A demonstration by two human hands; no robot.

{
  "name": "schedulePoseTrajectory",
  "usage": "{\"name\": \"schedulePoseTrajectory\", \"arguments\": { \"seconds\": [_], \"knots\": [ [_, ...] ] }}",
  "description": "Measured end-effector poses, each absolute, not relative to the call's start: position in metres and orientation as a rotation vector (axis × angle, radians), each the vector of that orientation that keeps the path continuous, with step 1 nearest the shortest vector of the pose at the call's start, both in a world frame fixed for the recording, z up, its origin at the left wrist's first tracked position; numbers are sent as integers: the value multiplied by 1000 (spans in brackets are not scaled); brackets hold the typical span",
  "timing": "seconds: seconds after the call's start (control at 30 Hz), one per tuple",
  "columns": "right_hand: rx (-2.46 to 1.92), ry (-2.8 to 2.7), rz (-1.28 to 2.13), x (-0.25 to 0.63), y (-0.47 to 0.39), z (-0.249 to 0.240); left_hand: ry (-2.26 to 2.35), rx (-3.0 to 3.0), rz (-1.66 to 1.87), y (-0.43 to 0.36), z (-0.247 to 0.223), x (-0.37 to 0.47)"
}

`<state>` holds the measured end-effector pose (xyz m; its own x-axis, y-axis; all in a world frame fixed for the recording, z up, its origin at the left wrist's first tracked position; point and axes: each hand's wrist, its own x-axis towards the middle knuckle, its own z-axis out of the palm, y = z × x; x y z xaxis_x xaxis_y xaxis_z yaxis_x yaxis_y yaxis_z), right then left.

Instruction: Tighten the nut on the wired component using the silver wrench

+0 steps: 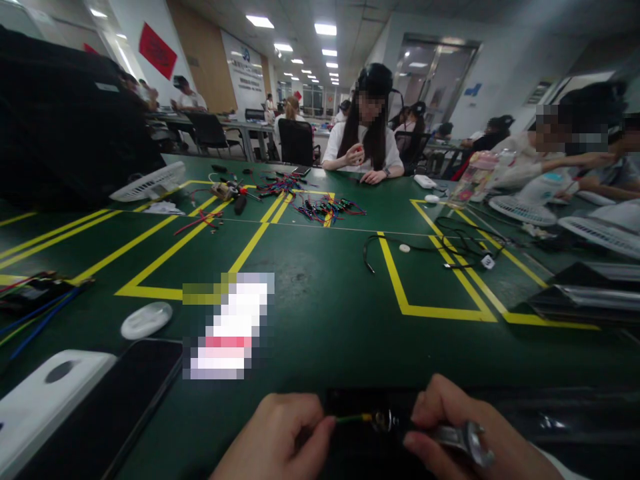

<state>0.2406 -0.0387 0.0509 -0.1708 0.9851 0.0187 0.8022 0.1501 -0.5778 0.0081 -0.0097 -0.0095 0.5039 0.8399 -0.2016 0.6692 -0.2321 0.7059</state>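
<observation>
Pinching a thin green wire (350, 419) at the near edge of the table (320, 313), the left hand (280, 440) has thumb and forefinger closed narrow on its free end, while the right hand (460, 433) is wrapped around a small metal wrench (463, 440) whose open jaw end sticks out past the knuckles. Between the two hands sits a small round metal fitting (383, 421), where the wire meets a dark part hidden under the right fingers; whether the wire is already seated in it cannot be told.

By the look of it, the step in hand is joining or tightening the wire at that fitting. A next move would call for a steady pull-free grip on the wire and a short, controlled turn, since the wire is slender and bends easily.

The wire has a smooth plastic sheath; the wrench is bright, hard steel with a flat shank. The table is a matt green mat crossed by yellow tape lines (400, 293).

Toward the near left corner lie a dark glossy phone (115, 400), a white box (45, 400) and a white oval disc (146, 319). A black cable (450, 247) loops at mid-table on the right. Farther off are bundles of coloured wires (325, 208), and a person in a white shirt (365, 143) sits at the far edge.
</observation>
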Motion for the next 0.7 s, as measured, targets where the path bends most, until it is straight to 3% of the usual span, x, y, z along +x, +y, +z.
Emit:
{"name": "schedulePoseTrajectory", "arguments": {
  "seconds": [0.33,0.5,0.6,0.7],
  "knots": [
    [-1652,-2148,520,234,-39,47,1247,1936,269,-8,-6,8],
    [-1363,-2317,438,245,-36,34,1236,1900,254,-7,-1,8],
    [-1210,-2445,526,250,-28,39,1259,1836,244,-7,0,8],
    [-1325,-2377,703,252,-25,52,1246,1774,247,-5,-5,9]
  ]
}}
